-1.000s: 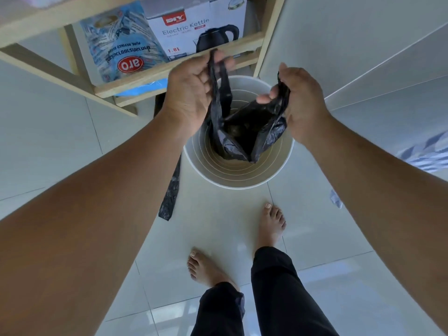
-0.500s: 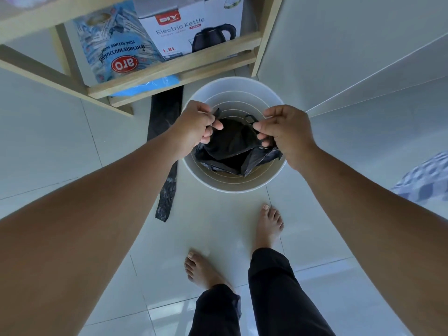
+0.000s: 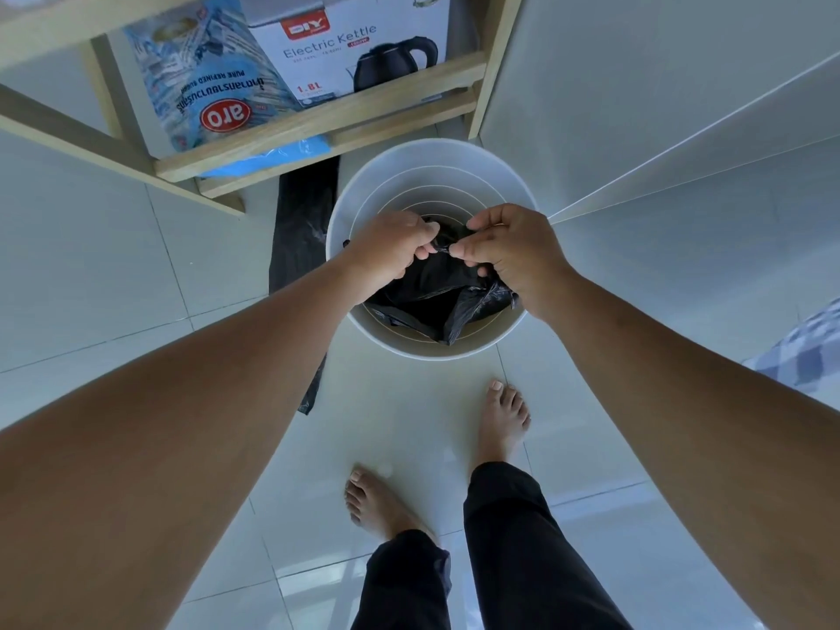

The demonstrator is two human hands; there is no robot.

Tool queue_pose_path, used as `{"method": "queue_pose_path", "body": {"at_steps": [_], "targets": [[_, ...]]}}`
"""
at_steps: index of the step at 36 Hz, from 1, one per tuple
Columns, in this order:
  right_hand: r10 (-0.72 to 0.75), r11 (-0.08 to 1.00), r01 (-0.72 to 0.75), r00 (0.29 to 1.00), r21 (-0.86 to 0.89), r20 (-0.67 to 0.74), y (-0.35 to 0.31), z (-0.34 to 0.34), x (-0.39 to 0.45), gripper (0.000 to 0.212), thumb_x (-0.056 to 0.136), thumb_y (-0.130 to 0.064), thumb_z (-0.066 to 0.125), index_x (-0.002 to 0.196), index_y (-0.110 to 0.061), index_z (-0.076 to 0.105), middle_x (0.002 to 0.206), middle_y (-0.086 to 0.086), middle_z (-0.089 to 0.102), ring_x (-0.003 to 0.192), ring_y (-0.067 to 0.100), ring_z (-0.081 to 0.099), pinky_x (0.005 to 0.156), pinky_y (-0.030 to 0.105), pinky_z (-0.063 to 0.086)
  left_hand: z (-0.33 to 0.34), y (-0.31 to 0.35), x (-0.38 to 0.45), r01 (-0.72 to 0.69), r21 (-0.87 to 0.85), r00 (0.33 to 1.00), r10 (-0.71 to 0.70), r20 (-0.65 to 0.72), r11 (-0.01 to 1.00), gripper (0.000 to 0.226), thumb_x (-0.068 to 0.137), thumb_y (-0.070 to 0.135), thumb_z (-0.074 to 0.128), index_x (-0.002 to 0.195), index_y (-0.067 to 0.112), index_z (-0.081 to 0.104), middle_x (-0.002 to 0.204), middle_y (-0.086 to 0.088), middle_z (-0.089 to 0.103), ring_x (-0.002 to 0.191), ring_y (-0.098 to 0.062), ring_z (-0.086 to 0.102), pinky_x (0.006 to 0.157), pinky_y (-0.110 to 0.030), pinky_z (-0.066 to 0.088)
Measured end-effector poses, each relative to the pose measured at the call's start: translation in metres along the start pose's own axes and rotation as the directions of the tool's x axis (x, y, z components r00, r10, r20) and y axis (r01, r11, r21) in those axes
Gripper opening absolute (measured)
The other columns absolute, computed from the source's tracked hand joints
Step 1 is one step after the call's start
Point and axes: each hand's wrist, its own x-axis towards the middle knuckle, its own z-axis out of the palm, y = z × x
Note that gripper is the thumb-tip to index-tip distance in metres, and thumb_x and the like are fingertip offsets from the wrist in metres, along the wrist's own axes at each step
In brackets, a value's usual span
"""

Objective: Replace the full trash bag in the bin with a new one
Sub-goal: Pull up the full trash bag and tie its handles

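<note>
A round white bin stands on the tiled floor below me. A black trash bag sits inside it. My left hand and my right hand are both over the bin's mouth, fingers pinched on the bag's handles, which meet between the two hands. A second black bag lies flat on the floor left of the bin, partly hidden by my left forearm.
A wooden shelf stands just behind the bin, holding an electric kettle box and a blue sugar packet. A white wall is on the right. My bare feet stand close in front of the bin.
Both hands have lowered the bag from above the rim into the bin and drawn together, bringing the handles to meet between them.
</note>
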Motion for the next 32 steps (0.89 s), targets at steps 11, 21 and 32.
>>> {"method": "queue_pose_path", "body": {"at_steps": [11,21,32], "targets": [[0.178,0.967,-0.180,0.984,0.180,0.028,0.000,0.004,0.013,0.015,0.087,-0.015,0.067,0.101,-0.012,0.067,0.089,0.007,0.072,0.065,0.016,0.060,0.067,0.033,0.052,0.002,0.001,-0.004,0.023,-0.072,0.994,-0.015,0.105,0.997,0.032,0.104,0.023,0.040,0.072,0.018,0.041,0.068,-0.001,0.040,0.033,-0.002,0.029,0.037,-0.016,0.019],[0.246,0.957,-0.253,0.967,0.141,0.062,-0.008,0.019,0.017,0.010,0.081,0.002,0.071,0.085,-0.006,0.073,0.083,0.020,0.071,0.074,0.029,0.067,0.076,0.040,0.061,0.005,0.002,-0.009,0.010,-0.153,0.994,0.008,0.113,0.988,0.022,0.106,0.023,0.035,0.092,0.009,0.047,0.064,-0.011,0.047,0.036,-0.011,0.033,0.039,-0.016,0.022],[-0.469,0.713,0.448,0.877,-0.539,0.108,-0.003,0.020,-0.010,0.019,0.082,-0.014,0.072,0.101,-0.016,0.078,0.082,0.001,0.070,0.076,0.016,0.065,0.077,0.030,0.052,-0.006,0.009,0.005,0.172,0.015,0.978,-0.169,-0.125,0.985,0.028,0.103,0.022,0.038,0.080,0.014,0.053,0.056,-0.008,0.044,0.036,-0.020,0.043,0.041,-0.027,0.038]]}}
